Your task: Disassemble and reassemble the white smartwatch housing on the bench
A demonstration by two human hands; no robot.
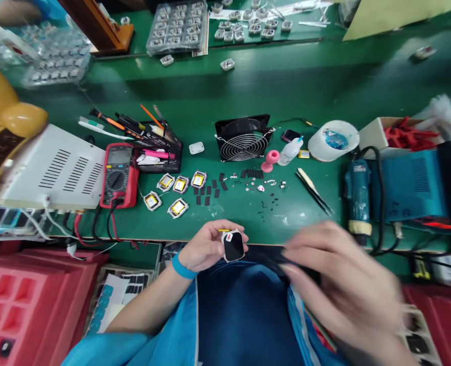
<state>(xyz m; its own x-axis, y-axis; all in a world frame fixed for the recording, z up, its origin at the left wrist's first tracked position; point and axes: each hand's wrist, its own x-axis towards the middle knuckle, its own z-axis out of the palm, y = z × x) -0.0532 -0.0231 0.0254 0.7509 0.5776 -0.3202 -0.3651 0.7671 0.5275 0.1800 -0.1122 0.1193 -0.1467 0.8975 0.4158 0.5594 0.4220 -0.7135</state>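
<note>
My left hand point(206, 246) is closed around a smartwatch body point(233, 246) with a dark screen and a small white sticker at its upper corner. A bit of yellow shows at the back edge of the watch. To the right, my right hand point(335, 274) is raised close to the camera and smeared by motion; whether its fingers hold anything cannot be made out. Several opened watch cases point(180, 184) with yellow parts inside lie on the green bench. Beside them are small black rectangular pads point(207, 192) and tiny loose parts point(261, 188).
Tweezers point(314, 190), a small fan point(244, 138), a white bottle point(290, 151) and a white tub point(334, 140) stand around the work area. A red multimeter point(119, 175) and tool holder point(160, 152) are left; a blue hot-air station point(404, 183) is right. Pink foam trays point(20, 305) flank below.
</note>
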